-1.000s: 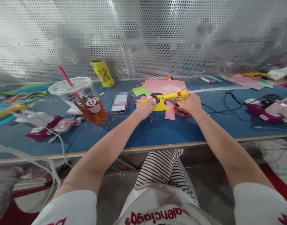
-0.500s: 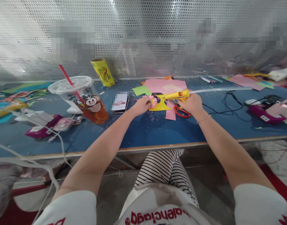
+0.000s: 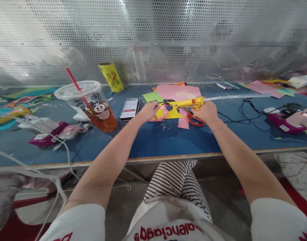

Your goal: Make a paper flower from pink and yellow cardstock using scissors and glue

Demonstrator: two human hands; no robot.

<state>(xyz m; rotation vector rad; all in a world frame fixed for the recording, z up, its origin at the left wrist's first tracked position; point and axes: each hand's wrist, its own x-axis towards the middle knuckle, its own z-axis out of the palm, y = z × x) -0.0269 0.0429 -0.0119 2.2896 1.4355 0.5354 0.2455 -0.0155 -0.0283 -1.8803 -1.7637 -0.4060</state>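
A yellow glue gun [image 3: 187, 102] with a long clear glue stick [image 3: 233, 97] out of its back is gripped in my right hand [image 3: 206, 111], nozzle towards the left. My left hand [image 3: 149, 111] is closed at the upper left edge of a pink fringed paper flower [image 3: 163, 113] with a yellow centre; what its fingertips hold is too small to make out. Under the gun lies a yellow sheet with round cut-outs [image 3: 172, 114]. Red-handled scissors [image 3: 196, 121] and a pink paper strip [image 3: 183, 123] lie below my right hand.
A drink cup with a red straw [image 3: 99, 112], a phone [image 3: 129, 109] and a yellow roll [image 3: 112, 77] stand or lie left. Pink sheets [image 3: 177, 91] and a green piece [image 3: 152, 97] are behind. Purple devices [image 3: 285, 123] with cables sit at both sides. A perforated metal screen [image 3: 173, 43] closes the back.
My left hand has shifted slightly left, and more of the pink flower with its yellow centre shows. My right hand and the glue gun have hardly moved.
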